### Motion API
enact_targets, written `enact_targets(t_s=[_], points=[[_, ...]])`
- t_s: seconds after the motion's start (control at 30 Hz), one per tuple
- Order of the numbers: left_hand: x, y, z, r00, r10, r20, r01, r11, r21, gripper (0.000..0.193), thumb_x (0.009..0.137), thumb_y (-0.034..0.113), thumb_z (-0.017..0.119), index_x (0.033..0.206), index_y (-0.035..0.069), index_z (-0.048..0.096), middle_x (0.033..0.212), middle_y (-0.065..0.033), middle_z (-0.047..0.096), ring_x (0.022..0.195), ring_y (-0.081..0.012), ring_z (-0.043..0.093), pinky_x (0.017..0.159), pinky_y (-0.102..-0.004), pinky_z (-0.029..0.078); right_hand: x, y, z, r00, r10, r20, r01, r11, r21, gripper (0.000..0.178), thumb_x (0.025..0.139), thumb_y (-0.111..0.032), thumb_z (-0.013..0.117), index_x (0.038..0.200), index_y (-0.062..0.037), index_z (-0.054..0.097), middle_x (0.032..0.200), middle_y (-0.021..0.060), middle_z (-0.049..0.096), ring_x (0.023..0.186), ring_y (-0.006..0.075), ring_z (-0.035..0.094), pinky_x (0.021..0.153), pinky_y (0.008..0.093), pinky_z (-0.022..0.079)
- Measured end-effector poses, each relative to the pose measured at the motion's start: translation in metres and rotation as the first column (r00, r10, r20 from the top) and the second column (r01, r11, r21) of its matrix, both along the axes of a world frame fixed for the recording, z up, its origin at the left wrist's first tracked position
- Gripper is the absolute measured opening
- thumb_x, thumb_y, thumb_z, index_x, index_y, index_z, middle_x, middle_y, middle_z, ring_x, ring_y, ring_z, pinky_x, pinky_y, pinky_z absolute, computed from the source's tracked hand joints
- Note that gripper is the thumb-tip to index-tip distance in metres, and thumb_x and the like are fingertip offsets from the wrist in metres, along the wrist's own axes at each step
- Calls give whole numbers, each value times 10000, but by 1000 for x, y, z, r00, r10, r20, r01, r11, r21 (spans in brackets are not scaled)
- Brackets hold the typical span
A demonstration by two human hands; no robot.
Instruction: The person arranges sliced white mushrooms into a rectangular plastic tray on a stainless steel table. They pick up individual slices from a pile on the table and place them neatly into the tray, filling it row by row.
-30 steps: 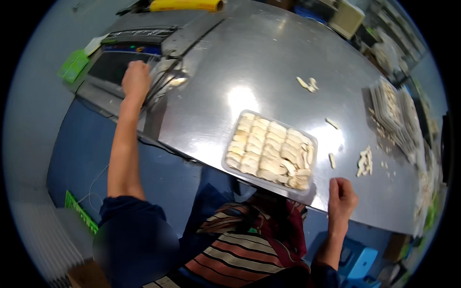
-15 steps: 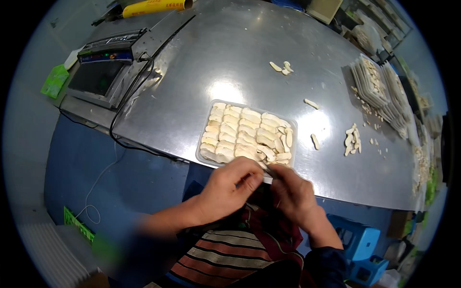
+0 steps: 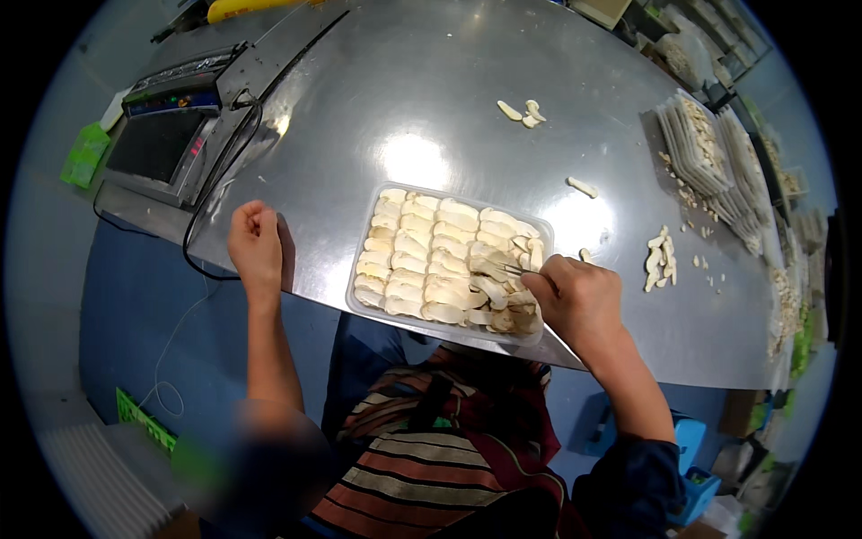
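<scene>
A clear plastic tray [image 3: 357,292] lies at the table's near edge, filled with pale sliced mushrooms [image 3: 411,244] in overlapping rows. At its right side the slices lie looser, and some near the front right corner look browner. My right hand [image 3: 575,296] is closed around thin metal tweezers [image 3: 514,269], whose prongs touch the slices there. Most of the tool is hidden by my fingers. Away to the left, my left hand [image 3: 255,238] is at the table edge with its fingers curled in; nothing shows in it.
A scale [image 3: 157,144] with a black cable [image 3: 215,180] stands at left. Loose mushroom slices [image 3: 661,259] lie to the tray's right, others farther back. Stacked clear trays [image 3: 696,148] with mushroom pieces line the right side. A blue plastic stool [image 3: 687,440] is below the table.
My hands were together at the tray's front edge and have parted. The left moved far left; the right moved up over the tray's right side with the tweezers. The tray sits slightly farther left in view.
</scene>
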State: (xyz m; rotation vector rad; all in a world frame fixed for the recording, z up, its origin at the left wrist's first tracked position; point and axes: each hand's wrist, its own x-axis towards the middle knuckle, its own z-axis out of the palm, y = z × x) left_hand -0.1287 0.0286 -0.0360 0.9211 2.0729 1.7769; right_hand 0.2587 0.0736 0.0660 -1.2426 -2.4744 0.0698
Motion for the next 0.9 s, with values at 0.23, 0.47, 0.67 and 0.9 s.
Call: enact_targets(t_s=[0.23,0.47,0.67,0.9], points=[[4,-1,3,997,18,-77,-21,999,-31,163,907,108,606,1021,-7,620,811,-1,592,717,-60,531,650,-204,439,-3,4,-5,999,42,7,-43,999,22,273,777,-175,730,637,-70,520,515,74,551,441,248,558,419,358,431],[7,-1,8,995,3,-95,-5,1000,-20,174,912,112,609,1034,-12,620,811,0,590,707,-54,526,643,-205,439,-3,5,-7,999,30,18,-30,1000,3,276,774,-174,732,637,-74,514,516,73,554,440,247,556,421,362,431],[7,-1,7,996,-6,-92,5,1000,-17,176,917,113,605,1035,-17,620,812,-3,596,708,-52,529,640,-205,439,-1,6,-10,1000,12,-26,-12,1000,-9,276,773,-184,735,621,-68,536,520,90,558,441,261,551,440,366,437],[6,-5,5,995,13,-94,-13,1000,-5,179,913,109,604,1038,-17,621,805,-5,601,706,-57,535,643,-208,442,14,32,5,957,-248,-148,229,964,-135,277,775,-238,754,646,-29,625,530,130,563,451,301,543,469,370,426]])
